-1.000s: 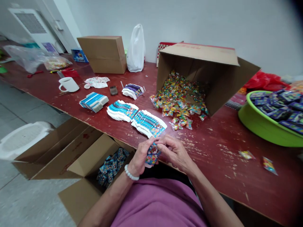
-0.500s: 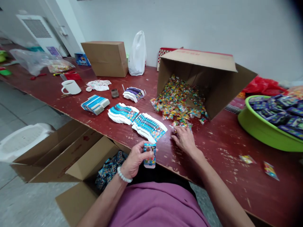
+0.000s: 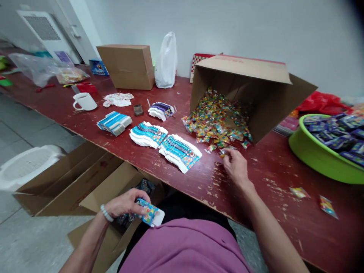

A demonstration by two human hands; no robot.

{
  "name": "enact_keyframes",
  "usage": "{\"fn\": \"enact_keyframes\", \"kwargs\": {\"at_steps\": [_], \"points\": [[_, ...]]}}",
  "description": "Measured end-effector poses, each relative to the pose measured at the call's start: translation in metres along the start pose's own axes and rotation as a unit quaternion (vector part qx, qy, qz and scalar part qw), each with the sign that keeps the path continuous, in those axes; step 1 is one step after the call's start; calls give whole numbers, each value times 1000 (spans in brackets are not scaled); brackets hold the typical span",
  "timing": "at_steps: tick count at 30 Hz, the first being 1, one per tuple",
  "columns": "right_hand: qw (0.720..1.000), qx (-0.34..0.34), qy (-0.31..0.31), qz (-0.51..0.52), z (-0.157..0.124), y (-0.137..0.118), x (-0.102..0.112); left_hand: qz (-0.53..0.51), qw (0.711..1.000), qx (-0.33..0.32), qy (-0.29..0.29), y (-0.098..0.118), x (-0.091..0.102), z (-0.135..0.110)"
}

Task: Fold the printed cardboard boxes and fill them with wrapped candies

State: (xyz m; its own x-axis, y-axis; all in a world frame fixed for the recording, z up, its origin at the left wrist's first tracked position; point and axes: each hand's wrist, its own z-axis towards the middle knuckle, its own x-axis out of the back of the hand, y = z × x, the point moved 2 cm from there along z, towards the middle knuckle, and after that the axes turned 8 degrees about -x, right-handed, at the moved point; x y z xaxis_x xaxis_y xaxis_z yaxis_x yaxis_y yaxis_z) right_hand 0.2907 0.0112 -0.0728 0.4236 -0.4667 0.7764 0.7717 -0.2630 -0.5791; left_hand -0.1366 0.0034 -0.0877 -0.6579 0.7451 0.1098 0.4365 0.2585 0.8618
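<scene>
While the left hand is closed around a small printed carton, held below the table edge above the open floor box, the right hand rests on the red table. Its fingertips are drawn together on a single sachet at the near edge of the sachet pile. This pile spills from a tipped cardboard box. Fanned stacks of flat blue cartons lie just left of the right hand, and a green basin stands well to its right. Red print on the tipped box flap and the carton artwork are too blurred to read.
</scene>
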Motion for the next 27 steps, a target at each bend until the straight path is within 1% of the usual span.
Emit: {"fn": "enact_keyframes", "kwargs": {"at_steps": [1, 2, 3, 4, 5, 6, 7, 8, 9, 11, 13, 14, 17, 18, 19, 20, 22, 24, 25, 27], "points": [[999, -14, 2, 31, -1, -2, 4, -11, 1000, -15, 15, 3, 3, -1], [996, -34, -5, 86, -3, -6, 8, -32, 998, -32, 39, 8, 5, -1], [984, -59, -21, 164, -7, -12, 11, -58, 995, -52, 68, 16, 4, 0], [961, -89, -48, 258, -12, -21, 13, -86, 989, -73, 98, 24, 1, 2], [922, -121, -80, 360, -18, -31, 15, -110, 983, -88, 119, 34, -5, 6], [881, -145, -113, 436, -25, -43, 16, -132, 978, -100, 126, 43, -13, 11], [851, -157, -143, 480, -33, -55, 17, -153, 975, -105, 118, 53, -23, 17], [838, -157, -162, 498, -40, -67, 19, -169, 974, -113, 99, 62, -34, 23], [833, -147, -177, 503, -47, -78, 21, -181, 973, -121, 74, 70, -45, 29], [837, -111, -207, 494, -60, -93, 24, -209, 968, -134, 26, 84, -67, 39], [849, -70, -237, 466, -71, -100, 27, -226, 963, -144, 6, 94, -82, 45], [860, -48, -248, 443, -74, -101, 27, -231, 962, -148, 2, 97, -88, 47], [907, 34, -234, 349, -81, -101, 28, -235, 959, -154, -15, 104, -101, 51], [916, 57, -224, 329, -82, -101, 27, -237, 958, -160, -26, 106, -104, 52], [919, 68, -215, 325, -82, -101, 27, -239, 956, -168, -35, 108, -107, 53], [917, 65, -204, 338, -81, -100, 26, -244, 953, -176, -42, 109, -109, 54], [903, 30, -174, 392, -78, -99, 25, -261, 946, -190, -39, 110, -112, 57], [892, -1, -149, 427, -76, -97, 27, -277, 942, -190, -3, 111, -113, 58], [892, -8, -144, 427, -75, -95, 28, -284, 941, -185, 19, 111, -112, 59], [900, -13, -158, 405, -77, -93, 30, -301, 935, -177, 59, 112, -112, 60]]}}
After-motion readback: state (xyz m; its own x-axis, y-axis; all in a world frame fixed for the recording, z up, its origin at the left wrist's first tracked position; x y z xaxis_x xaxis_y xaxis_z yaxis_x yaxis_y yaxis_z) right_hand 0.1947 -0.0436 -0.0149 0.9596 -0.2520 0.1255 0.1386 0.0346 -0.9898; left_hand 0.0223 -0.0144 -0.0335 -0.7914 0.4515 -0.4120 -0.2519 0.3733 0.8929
